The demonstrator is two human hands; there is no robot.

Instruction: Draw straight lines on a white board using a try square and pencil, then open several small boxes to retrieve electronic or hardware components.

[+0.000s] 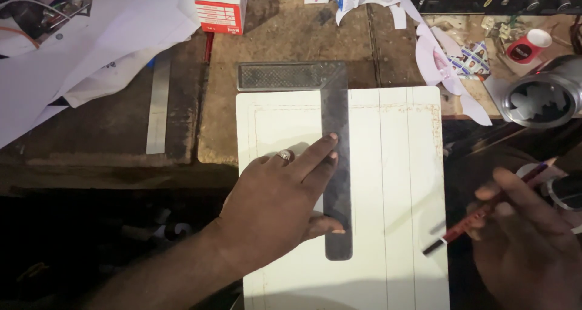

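Observation:
A white rectangular board [400,182] with thin pencil lines lies on the worn wooden bench. A metal try square [335,113] rests on it, its stock along the board's far edge and its blade running toward me. My left hand [285,195], with a ring on one finger, presses flat on the blade with the fingers spread. My right hand [527,237] is off the board's right edge and holds a red pencil [485,210], its dark end pointing at the board's lower right.
A steel ruler [157,104] lies left of the board beside crumpled white paper [91,37]. Small cartons [221,6] stand at the back. An open metal tin [539,97], a red-and-white cup [527,46] and paper offcuts [436,61] sit at the right.

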